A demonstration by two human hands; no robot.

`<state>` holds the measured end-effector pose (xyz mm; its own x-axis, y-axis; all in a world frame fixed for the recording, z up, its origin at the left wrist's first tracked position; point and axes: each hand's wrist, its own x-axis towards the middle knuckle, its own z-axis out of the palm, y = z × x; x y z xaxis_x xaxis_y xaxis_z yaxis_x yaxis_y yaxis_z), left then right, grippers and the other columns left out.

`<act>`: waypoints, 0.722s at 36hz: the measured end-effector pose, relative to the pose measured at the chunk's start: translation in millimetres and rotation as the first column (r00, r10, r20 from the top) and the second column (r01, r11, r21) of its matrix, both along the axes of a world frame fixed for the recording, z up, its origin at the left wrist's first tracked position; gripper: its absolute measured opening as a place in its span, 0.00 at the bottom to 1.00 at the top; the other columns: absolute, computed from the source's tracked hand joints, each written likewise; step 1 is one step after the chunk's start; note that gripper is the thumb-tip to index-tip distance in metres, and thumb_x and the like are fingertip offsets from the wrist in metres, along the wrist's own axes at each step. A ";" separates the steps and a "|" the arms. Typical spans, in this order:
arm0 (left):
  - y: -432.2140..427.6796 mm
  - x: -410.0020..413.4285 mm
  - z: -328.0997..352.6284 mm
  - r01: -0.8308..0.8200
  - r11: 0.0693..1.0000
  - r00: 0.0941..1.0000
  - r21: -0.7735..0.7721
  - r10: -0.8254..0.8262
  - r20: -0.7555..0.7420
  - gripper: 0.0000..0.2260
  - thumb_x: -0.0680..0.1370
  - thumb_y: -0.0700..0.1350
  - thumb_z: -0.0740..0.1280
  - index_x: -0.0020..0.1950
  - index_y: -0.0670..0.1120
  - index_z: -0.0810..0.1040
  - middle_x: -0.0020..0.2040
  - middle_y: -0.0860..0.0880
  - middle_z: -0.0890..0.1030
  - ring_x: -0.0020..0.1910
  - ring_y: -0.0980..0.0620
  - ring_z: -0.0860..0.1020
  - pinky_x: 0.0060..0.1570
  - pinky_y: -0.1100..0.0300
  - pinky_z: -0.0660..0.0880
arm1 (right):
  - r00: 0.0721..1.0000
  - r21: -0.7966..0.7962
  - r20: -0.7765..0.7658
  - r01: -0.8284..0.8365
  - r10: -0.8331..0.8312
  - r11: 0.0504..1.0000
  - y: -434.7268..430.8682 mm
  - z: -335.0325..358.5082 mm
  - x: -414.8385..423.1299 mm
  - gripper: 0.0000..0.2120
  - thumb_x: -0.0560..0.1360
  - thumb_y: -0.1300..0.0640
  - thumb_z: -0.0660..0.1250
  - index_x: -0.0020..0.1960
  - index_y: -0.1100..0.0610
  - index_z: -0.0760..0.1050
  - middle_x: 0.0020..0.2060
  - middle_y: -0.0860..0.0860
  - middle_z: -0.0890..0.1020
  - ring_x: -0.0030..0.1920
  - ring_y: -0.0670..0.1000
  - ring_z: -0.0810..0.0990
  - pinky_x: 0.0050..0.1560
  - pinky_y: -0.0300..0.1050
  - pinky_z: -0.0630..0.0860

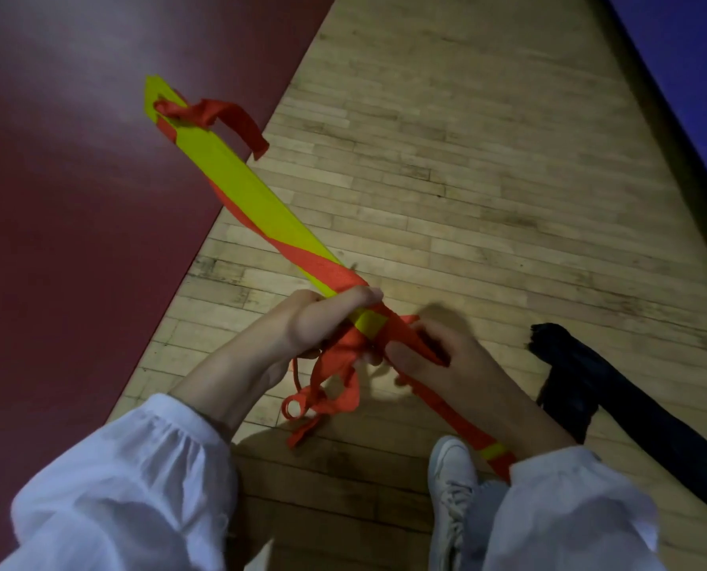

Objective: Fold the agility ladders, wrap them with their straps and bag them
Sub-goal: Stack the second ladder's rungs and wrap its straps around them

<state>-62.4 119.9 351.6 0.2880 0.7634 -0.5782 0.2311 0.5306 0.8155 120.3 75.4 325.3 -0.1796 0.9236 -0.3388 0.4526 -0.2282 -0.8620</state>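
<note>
I read the agility ladder (236, 183) as a flat yellow bundle held off the wooden floor (467, 158), slanting from the far left down towards the person's right sleeve (570, 513); I judge it is kept in the air so the red strap (327, 269) can pass all the way round it; the left hand (315, 323) grips the bundle near its middle, thumb over the top and fingers curled beneath, which pins the rungs flat and anchors the diagonal turn of webbing lying just above it; the right hand (426, 356), just beside the left and in the same tangle, pinches a run of strap between thumb and fingers, seemingly to hold tension for another turn or a knot; so the two hands sit close together, one clamped on the bundle, the other on its webbing; the loose tails (331, 399), one curled into a small loop, dangle slack below them, so I take this end as not yet tied off; at the far end a knot (179, 111) sits round the rungs with a free end curling away, which suggests that end is secured; the black bag (578, 385) lies on the floor to the right, apart from the ladder and untouched, probably left within reach for bagging, though I cannot tell whether its mouth is open; a white shoe (452, 463) shows below the right hand; a red painted zone (55, 199) runs along the left.
</note>
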 end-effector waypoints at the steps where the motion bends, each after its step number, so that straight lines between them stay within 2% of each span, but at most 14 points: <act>1: -0.2 -0.3 0.4 0.022 1.000 1.000 0.002 -0.022 0.007 0.22 0.75 0.57 0.65 0.45 0.37 0.84 0.41 0.38 0.85 0.33 0.50 0.80 0.27 0.70 0.71 | 0.999 -0.053 -0.045 -0.002 0.000 0.999 -1.0 1.6 -1.4 0.26 0.68 0.30 0.63 0.51 0.50 0.78 0.41 0.48 0.84 0.38 0.48 0.83 0.42 0.49 0.80; 3: -0.4 -0.6 1.3 0.052 0.999 0.999 0.006 -0.052 0.008 0.23 0.75 0.57 0.64 0.47 0.37 0.83 0.42 0.38 0.85 0.34 0.49 0.80 0.29 0.70 0.73 | 0.993 -0.117 -0.115 0.010 -0.024 0.993 -2.2 5.5 -2.7 0.26 0.71 0.31 0.58 0.49 0.52 0.80 0.39 0.55 0.84 0.35 0.53 0.82 0.39 0.49 0.77; 5: -0.9 -0.5 1.1 0.064 0.998 0.998 0.016 -0.064 -0.001 0.23 0.76 0.57 0.64 0.48 0.37 0.83 0.43 0.38 0.84 0.35 0.48 0.80 0.31 0.69 0.75 | 0.988 -0.141 -0.148 0.032 -0.053 0.990 -2.4 7.3 -2.6 0.28 0.73 0.34 0.54 0.49 0.55 0.80 0.37 0.57 0.84 0.34 0.54 0.80 0.39 0.49 0.75; 9: -1.4 -1.8 2.8 0.094 0.995 0.995 0.021 -0.094 -0.025 0.23 0.76 0.58 0.63 0.49 0.39 0.83 0.43 0.40 0.85 0.35 0.50 0.81 0.31 0.71 0.73 | 0.992 -0.108 -0.120 0.038 -0.051 0.993 -1.5 8.2 -3.4 0.29 0.73 0.35 0.54 0.49 0.59 0.80 0.36 0.57 0.83 0.33 0.52 0.79 0.38 0.49 0.74; 12: -1.7 -2.6 8.0 0.114 0.993 0.993 0.014 -0.114 -0.043 0.22 0.76 0.59 0.61 0.50 0.42 0.83 0.41 0.43 0.85 0.33 0.55 0.81 0.29 0.73 0.70 | 0.989 -0.110 -0.127 0.064 -0.078 0.992 -1.5 8.7 -4.8 0.28 0.73 0.36 0.55 0.47 0.59 0.80 0.35 0.56 0.82 0.32 0.51 0.79 0.37 0.46 0.74; 17: -2.4 -2.0 11.1 0.199 0.980 0.968 -0.004 -0.197 -0.155 0.27 0.74 0.67 0.57 0.52 0.47 0.82 0.40 0.45 0.86 0.37 0.53 0.80 0.40 0.60 0.67 | 0.990 -0.044 -0.095 0.101 -0.105 0.994 -1.4 10.0 -4.7 0.24 0.72 0.37 0.55 0.41 0.54 0.80 0.33 0.54 0.81 0.32 0.48 0.78 0.36 0.43 0.73; 22: -1.4 -3.1 8.9 0.227 0.974 0.949 -0.016 -0.224 -0.221 0.36 0.72 0.69 0.56 0.49 0.37 0.83 0.41 0.43 0.85 0.36 0.54 0.79 0.35 0.62 0.67 | 0.990 0.006 -0.044 0.133 -0.133 0.991 -1.6 9.5 -1.9 0.25 0.71 0.35 0.56 0.41 0.54 0.80 0.34 0.52 0.81 0.32 0.45 0.76 0.34 0.38 0.69; 26: 0.6 -5.6 7.0 0.144 0.990 0.977 0.012 -0.140 -0.164 0.30 0.74 0.65 0.61 0.46 0.36 0.83 0.36 0.43 0.84 0.29 0.55 0.77 0.24 0.71 0.67 | 0.990 0.052 0.014 0.142 -0.142 0.989 -0.3 6.4 -1.8 0.24 0.69 0.31 0.57 0.44 0.50 0.80 0.31 0.45 0.80 0.32 0.41 0.76 0.37 0.40 0.68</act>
<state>-68.0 120.5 358.6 0.2979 0.7357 -0.6082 0.4328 0.4638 0.7730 118.5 75.1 331.7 -0.0399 0.9553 -0.2929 0.4338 -0.2475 -0.8663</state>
